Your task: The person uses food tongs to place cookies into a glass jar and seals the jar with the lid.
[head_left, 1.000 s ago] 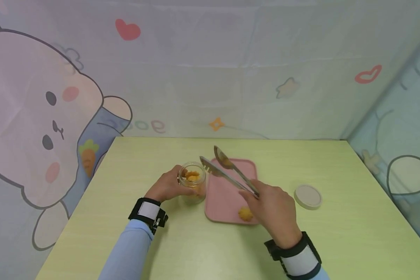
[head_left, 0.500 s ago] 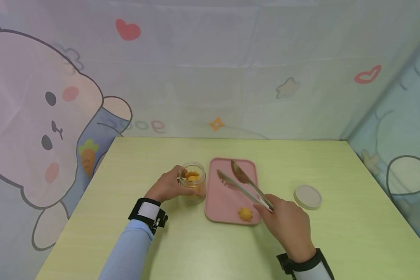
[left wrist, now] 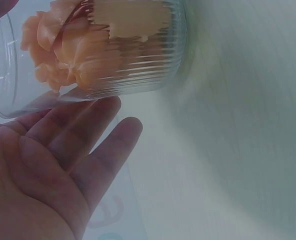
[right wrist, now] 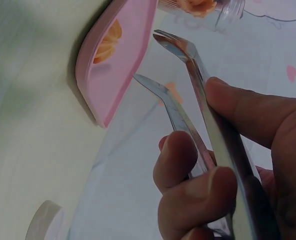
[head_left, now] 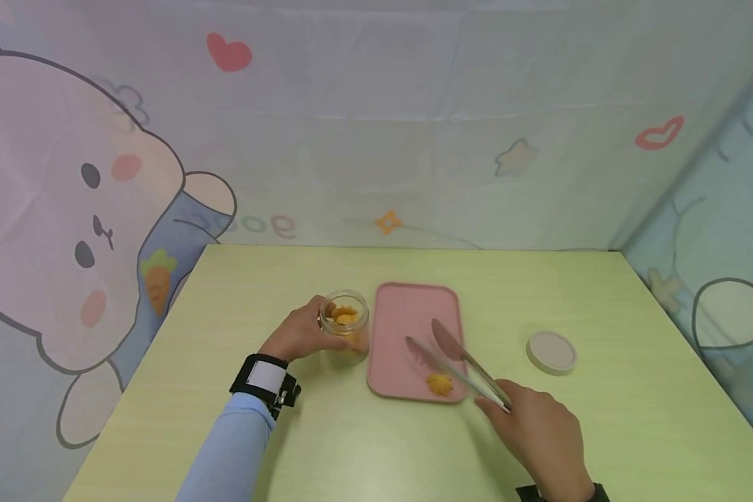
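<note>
My left hand (head_left: 304, 332) grips a clear glass jar (head_left: 354, 348) from its left side, thumb in front and fingers behind. Orange-yellow, scalloped cookie-like pieces (left wrist: 73, 55) fill part of the jar, whose ribbed lower wall shows in the left wrist view. In my right hand (head_left: 538, 432) is a pair of metal tongs (head_left: 470, 369), held between thumb and fingers with the tips spread apart and nothing between them. Those tips are over the pink tray (head_left: 401, 307), near one yellow scalloped piece (head_left: 439, 384) lying at the tray's front right.
A round whitish lid (head_left: 552, 352) lies on the light yellow table (head_left: 609, 307), right of the tray. Behind the table hangs a printed cloth (head_left: 376, 125) with cartoon figures. The jar stands close to the tray's left edge.
My right hand has drawn the tongs back from beside the jar, toward the front right, so the tips are now near the piece on the tray. The left hand and jar stay put.
</note>
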The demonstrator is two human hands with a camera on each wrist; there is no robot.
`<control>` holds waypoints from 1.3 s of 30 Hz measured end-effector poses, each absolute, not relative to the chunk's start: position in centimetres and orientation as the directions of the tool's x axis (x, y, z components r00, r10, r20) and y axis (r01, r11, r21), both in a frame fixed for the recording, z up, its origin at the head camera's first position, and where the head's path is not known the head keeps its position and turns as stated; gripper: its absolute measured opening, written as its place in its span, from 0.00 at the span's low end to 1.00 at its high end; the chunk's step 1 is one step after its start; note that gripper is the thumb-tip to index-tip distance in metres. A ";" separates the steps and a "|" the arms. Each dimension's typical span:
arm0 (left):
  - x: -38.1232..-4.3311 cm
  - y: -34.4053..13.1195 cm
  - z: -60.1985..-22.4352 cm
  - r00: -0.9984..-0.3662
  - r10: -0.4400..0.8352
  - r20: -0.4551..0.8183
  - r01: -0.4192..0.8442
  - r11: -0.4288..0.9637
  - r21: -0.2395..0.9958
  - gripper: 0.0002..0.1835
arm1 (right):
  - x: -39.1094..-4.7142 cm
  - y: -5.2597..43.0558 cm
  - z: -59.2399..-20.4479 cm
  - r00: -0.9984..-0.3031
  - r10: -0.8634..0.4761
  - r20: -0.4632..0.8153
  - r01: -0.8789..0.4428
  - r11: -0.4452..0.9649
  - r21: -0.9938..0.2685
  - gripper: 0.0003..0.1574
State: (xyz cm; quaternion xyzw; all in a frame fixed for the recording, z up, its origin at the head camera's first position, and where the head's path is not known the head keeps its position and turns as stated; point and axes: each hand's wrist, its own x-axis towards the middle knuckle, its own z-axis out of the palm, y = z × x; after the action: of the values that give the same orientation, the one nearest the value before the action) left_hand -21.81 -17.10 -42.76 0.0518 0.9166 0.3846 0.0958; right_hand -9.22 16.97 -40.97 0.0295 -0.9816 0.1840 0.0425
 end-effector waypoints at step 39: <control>-21.8 -17.1 -42.6 -0.977 0.168 -0.129 0.029 0.708 0.706 0.39 | -11.2 15.7 -42.4 -0.960 -0.066 0.272 -0.162 0.923 -0.350 0.14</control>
State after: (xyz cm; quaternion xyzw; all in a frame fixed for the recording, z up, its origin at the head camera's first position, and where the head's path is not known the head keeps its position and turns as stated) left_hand -21.79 -17.13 -42.61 0.0536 0.9194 0.3786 0.0920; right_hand -11.17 15.73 -42.36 0.0586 -0.9720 0.1879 0.1285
